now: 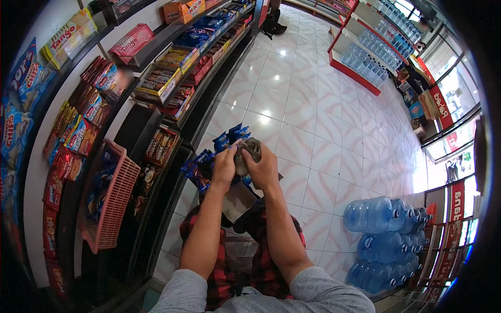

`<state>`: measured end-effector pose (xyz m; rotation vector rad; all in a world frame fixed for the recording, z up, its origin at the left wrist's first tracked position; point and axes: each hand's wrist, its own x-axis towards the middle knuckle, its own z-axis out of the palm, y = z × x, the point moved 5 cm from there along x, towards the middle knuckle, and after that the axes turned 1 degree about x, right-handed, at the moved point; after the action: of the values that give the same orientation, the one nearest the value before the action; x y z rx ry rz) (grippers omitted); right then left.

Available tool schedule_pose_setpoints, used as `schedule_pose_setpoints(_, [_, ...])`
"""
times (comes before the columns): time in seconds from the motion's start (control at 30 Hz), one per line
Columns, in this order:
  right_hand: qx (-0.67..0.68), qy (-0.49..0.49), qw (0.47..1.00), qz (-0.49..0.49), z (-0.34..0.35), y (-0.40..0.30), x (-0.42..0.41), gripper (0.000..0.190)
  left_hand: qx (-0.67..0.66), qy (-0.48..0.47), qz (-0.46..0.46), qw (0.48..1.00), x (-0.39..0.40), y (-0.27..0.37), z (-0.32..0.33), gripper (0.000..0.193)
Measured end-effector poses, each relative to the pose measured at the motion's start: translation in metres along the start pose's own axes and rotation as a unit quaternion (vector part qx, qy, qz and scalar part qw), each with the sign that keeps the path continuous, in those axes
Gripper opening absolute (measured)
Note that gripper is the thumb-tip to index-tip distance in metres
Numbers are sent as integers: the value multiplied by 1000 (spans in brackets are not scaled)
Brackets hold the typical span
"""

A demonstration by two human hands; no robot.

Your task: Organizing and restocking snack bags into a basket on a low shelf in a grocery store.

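Both of my hands hold a crumpled grey-brown cloth (250, 150) in front of me, over my lap. My left hand (226, 166) grips its left side, and my right hand (260, 166) presses on it with the thumb on top. Blue snack packets (199, 168) lie just left of and beyond my hands. Below the cloth, between my forearms, an open box or carton (238, 199) is partly hidden by my hands and arms.
Shelves of packaged snacks run along the left, with a pink plastic basket (113, 199) of blue packets against them. Large blue water jugs (375, 242) stand at the lower right. A red-edged rack (352, 72) of bottled water stands farther off. Someone's dark shoes (274, 28) show at the top.
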<state>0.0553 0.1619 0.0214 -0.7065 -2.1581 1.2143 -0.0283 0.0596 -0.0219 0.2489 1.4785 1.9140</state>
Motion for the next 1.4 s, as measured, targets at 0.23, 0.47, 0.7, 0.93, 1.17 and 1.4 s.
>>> schedule_pose_setpoints(0.23, [70,35,996,-44,0,-13,-3,25,-125,19,10,992,-5,6,5,52])
schedule_pose_setpoints(0.47, [-65,-51,996,-33,5,-23,-4,30,-258,81,12,963,2,-2,-6,43])
schedule_pose_setpoints(0.7, [-17,-62,997,-40,3,2,1,36,-320,111,16,941,7,-5,-21,45])
schedule_pose_setpoints(0.93, [-105,-24,994,-5,-13,22,4,36,-382,134,46,913,11,4,-39,46])
schedule_pose_setpoints(1.17, [87,36,995,14,-29,-1,10,32,-338,186,-2,923,7,3,-48,43])
schedule_pose_setpoints(1.4, [83,-26,995,-45,3,-6,1,27,-263,128,37,956,1,16,-17,46])
